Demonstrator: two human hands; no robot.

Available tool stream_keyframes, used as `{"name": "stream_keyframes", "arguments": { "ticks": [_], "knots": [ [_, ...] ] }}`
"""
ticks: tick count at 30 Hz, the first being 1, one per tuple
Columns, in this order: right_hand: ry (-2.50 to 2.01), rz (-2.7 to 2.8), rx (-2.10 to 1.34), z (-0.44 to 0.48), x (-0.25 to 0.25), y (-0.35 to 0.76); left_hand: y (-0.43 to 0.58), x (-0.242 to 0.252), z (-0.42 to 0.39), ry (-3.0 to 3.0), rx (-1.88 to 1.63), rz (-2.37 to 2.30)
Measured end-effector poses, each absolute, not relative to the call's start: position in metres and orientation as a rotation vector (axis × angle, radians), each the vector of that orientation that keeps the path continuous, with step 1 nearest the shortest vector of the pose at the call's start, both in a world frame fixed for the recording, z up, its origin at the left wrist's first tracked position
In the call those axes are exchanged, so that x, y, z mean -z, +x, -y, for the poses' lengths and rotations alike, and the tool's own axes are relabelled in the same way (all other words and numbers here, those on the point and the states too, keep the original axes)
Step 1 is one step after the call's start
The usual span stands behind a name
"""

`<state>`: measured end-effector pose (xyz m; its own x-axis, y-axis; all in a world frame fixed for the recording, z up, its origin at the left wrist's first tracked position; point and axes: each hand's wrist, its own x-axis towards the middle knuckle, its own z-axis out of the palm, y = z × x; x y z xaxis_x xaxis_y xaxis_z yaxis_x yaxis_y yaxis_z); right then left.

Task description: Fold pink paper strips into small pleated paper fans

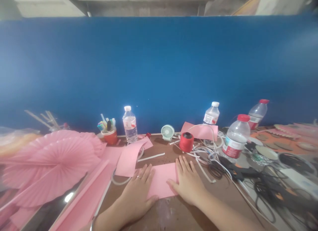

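A pink sheet of paper [162,180] lies flat on the brown table between my hands. My left hand [139,193] rests palm down over its left edge, fingers stretched out, a ring on one finger. My right hand [190,183] lies flat on its right side, with the fingers extended and the thumb on the paper. Neither hand grips anything. Just beyond my left fingers is a curled pink paper piece [128,159]. A white strip [151,157] lies on the table past the sheet.
Pink pleated paper fans [57,164] fill the left. Behind stand a cup of pens [109,135], a water bottle [130,126], a small fan [167,133] and a red thread spool [186,142]. Cables, a larger bottle [236,138] and a black glue gun [233,171] crowd the right.
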<state>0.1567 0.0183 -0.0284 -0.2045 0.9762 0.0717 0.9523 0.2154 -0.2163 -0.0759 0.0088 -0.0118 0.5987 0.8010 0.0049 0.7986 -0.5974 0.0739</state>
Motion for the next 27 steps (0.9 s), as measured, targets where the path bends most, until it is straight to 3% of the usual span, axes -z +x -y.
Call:
{"name": "stream_keyframes", "arguments": {
  "ticks": [6,27],
  "knots": [
    [-1.426,2.472,-0.286,-0.015,0.021,0.176,-0.075,0.006,-0.019,2.699,-0.224,-1.316],
    [-1.517,2.398,-0.327,-0.019,0.018,0.187,-0.066,-0.007,-0.027,2.655,-0.142,-1.383]
  ]
}}
